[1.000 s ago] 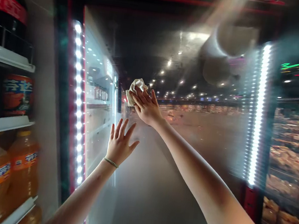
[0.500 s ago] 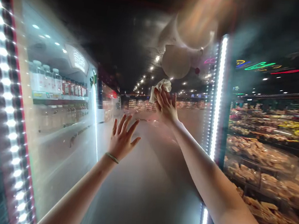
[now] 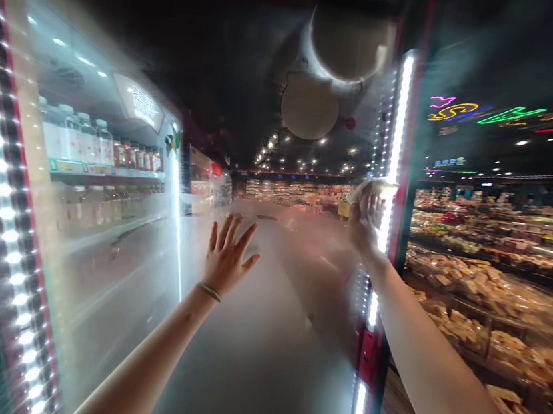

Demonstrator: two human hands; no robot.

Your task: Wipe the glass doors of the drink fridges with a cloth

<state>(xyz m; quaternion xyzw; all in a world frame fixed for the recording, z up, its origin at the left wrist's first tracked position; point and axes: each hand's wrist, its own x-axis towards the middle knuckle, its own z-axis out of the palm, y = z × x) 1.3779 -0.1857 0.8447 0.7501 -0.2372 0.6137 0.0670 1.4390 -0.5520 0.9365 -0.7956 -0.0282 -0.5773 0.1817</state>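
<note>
My left hand (image 3: 227, 255) lies flat on the fogged glass door (image 3: 265, 340) of a drinks fridge, fingers spread, a thin green band on its wrist. My right hand (image 3: 366, 219) reaches up to the door's right edge beside the lit LED strip (image 3: 395, 148). It presses a crumpled white cloth (image 3: 370, 189) against the glass. The right hand and the cloth are smeared by motion.
The door's red and black frame (image 3: 373, 353) runs down the right side. Left of it is another lit strip (image 3: 6, 227) and a cooler with bottles on shelves (image 3: 97, 145). Through and beyond the glass lies a shop aisle, with food displays (image 3: 487, 293) at right.
My right hand has swept the cloth rightward across the glass, from the upper middle to the door's right edge. My left hand has stayed put. The view has turned to the right.
</note>
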